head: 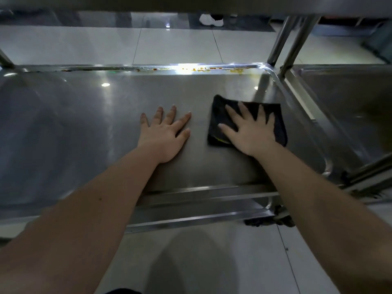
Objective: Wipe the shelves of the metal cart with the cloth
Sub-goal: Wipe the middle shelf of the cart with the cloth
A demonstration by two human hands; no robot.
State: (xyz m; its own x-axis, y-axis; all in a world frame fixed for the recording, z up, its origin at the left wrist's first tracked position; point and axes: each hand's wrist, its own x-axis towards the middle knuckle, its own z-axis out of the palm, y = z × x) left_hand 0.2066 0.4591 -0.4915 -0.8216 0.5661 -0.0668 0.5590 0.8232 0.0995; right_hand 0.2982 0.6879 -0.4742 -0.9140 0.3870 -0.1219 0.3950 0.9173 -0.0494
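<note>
A lower shelf of the metal cart (89,115) fills the view, a shiny steel tray with a raised rim. A folded black cloth (219,115) with a yellow edge lies flat on the shelf's right part. My right hand (252,132) presses on the cloth, palm down, fingers spread. My left hand (166,134) rests flat on the bare steel to the left of the cloth, fingers apart, holding nothing. Orange-brown stains (201,70) run along the shelf's far rim.
The underside of an upper shelf (191,5) hangs across the top. Two steel uprights (292,45) stand at the far right corner. A second steel cart (343,107) sits to the right. Pale floor tiles (169,45) lie beyond, with someone's white shoe (211,20) far back.
</note>
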